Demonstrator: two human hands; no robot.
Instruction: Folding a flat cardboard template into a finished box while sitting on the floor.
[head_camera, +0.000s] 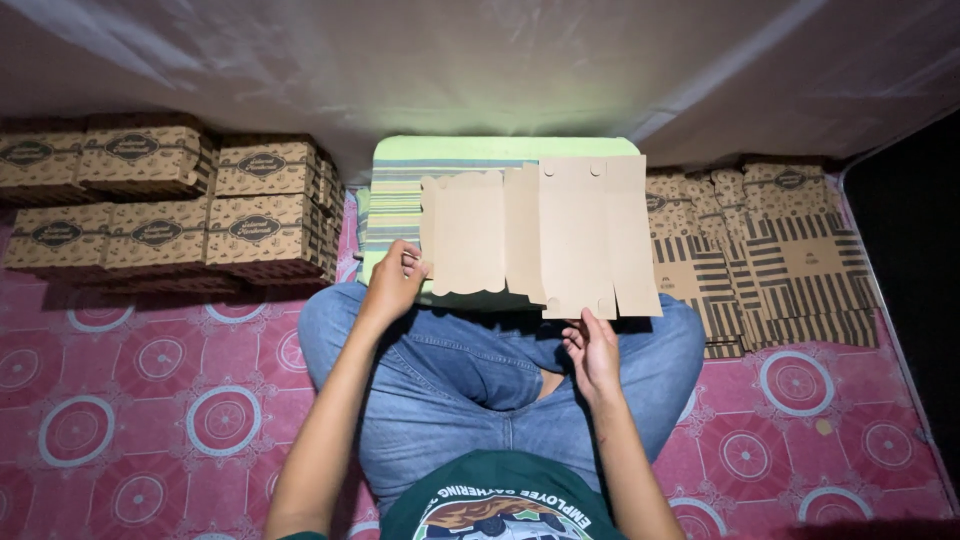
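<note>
On the pink patterned floor mat (150, 400), a cross-legged person's right hand (594, 352) is pinching the near edge and the left hand (393, 283) gripping the left edge of a flat cardboard box blank (540, 240) lying across a green striped cushion (395, 195), with folded boxes (160, 200) stacked far left and flat blanks (770, 260) piled far right.

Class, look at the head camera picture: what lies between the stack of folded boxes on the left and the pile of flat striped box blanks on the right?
The head view shows a green striped board carrying a flat cardboard blank, held by both hands.
</note>
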